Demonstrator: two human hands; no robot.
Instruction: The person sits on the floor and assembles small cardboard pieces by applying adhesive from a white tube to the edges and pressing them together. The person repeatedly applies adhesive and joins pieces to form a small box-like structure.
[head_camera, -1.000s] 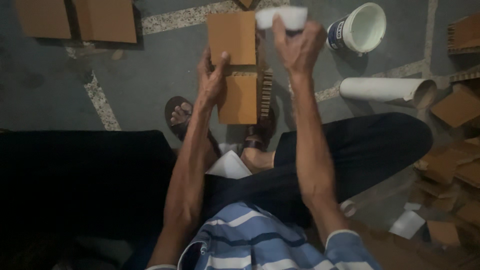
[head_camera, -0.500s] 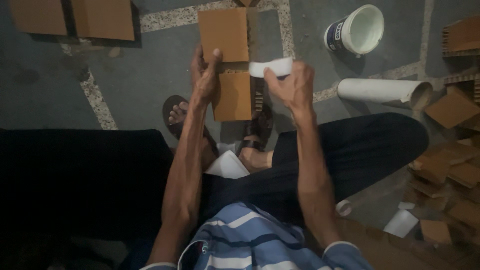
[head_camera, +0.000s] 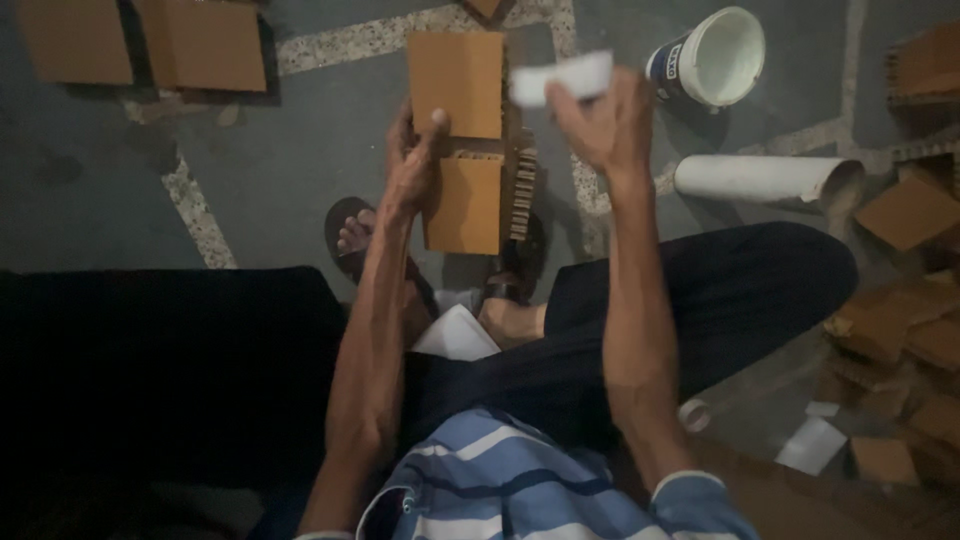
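Observation:
My left hand (head_camera: 415, 165) grips a stack of brown cardboard pieces (head_camera: 462, 140) held upright in front of me, thumb across the joint between the upper and lower panels. Corrugated edges show along the stack's right side. My right hand (head_camera: 600, 125) is raised just right of the stack and pinches a white paper strip (head_camera: 562, 78) near the stack's top right corner. The strip is blurred and I cannot tell whether it touches the cardboard.
A white bucket (head_camera: 712, 58) and a white tube (head_camera: 765, 178) lie on the grey floor to the right. Cardboard sheets (head_camera: 140, 42) lie at the top left, and loose cardboard pieces (head_camera: 900, 340) pile up at the right. My sandalled feet (head_camera: 352, 232) are below the stack.
My right hand dropped with the white strip beside the stack half a second ago, then rose again to its top right corner. The left hand kept hold of the stack.

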